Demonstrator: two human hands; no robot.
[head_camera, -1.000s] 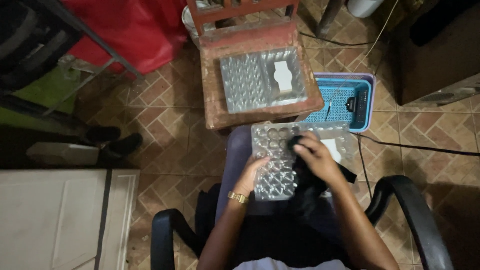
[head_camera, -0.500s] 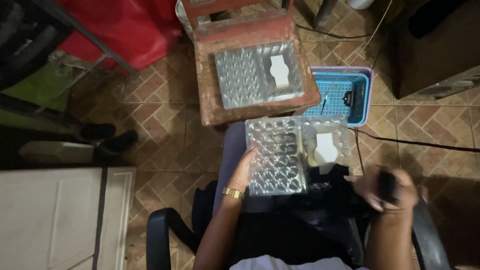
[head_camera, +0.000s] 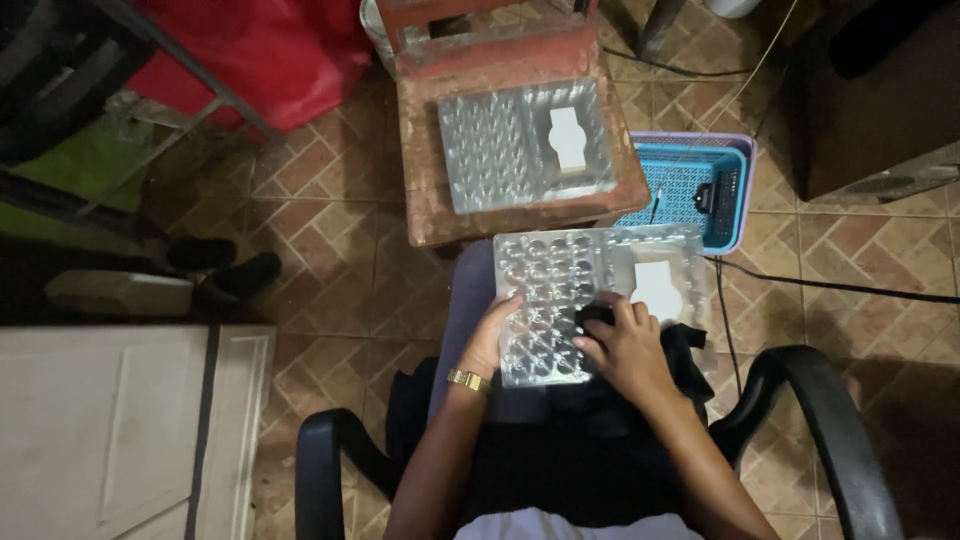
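From the head camera, a clear plastic tray (head_camera: 590, 300) is lying across the person's lap, its long axis running from nine o'clock to three o'clock, with a white card (head_camera: 657, 290) sitting in its right-hand section. The left hand (head_camera: 497, 335) is resting flat and open on the tray's near left corner, steadying it and gripping nothing. The right hand (head_camera: 625, 345) is curling over the tray's dimpled middle, its fingers pressing a small dark piece (head_camera: 593, 318) into a pocket at about eleven o'clock from the palm. A second tray (head_camera: 525, 145) is sitting on a worn wooden stool (head_camera: 425, 190) at twelve o'clock, well apart. A blue basket (head_camera: 735, 200) is standing at one o'clock. Chair arms are hemming in both elbows; open room lies forward.
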